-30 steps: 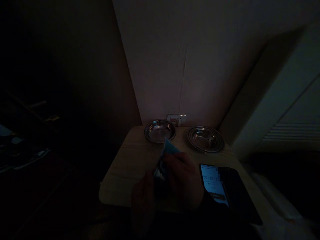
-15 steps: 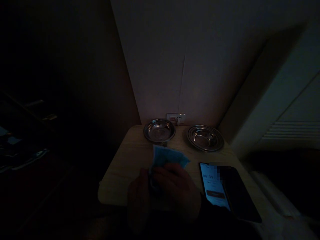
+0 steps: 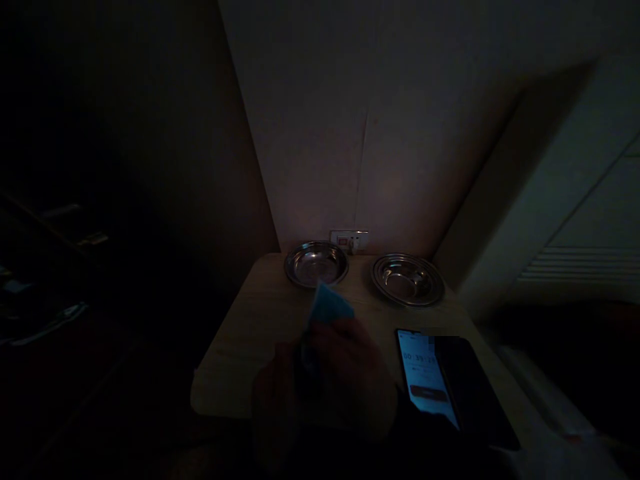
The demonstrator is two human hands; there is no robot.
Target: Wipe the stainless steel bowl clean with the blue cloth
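Observation:
In the dim light, my right hand (image 3: 353,370) is closed around a thin light-blue cloth (image 3: 330,303), and its pointed end sticks up past the fingers. Close by on the left, my left hand (image 3: 275,383) has its fingers curled in, with the thumb side up. Between the two hands is a dark, faintly shiny object (image 3: 307,363), too dark to name. The left fingers appear to grip it while the cloth lies against it. Both hands are over the near part of the small wooden table (image 3: 235,347).
Two shiny steel dishes stand at the table's back, one on the left (image 3: 316,265) and one on the right (image 3: 407,280). A lit phone (image 3: 427,377) showing a timer lies beside a dark flat case (image 3: 480,393). A wall socket (image 3: 349,240) is behind the dishes.
The blue cloth has bunched up; less of it spreads to the right and it now points upward. My right hand has shifted slightly. The view has tilted a little.

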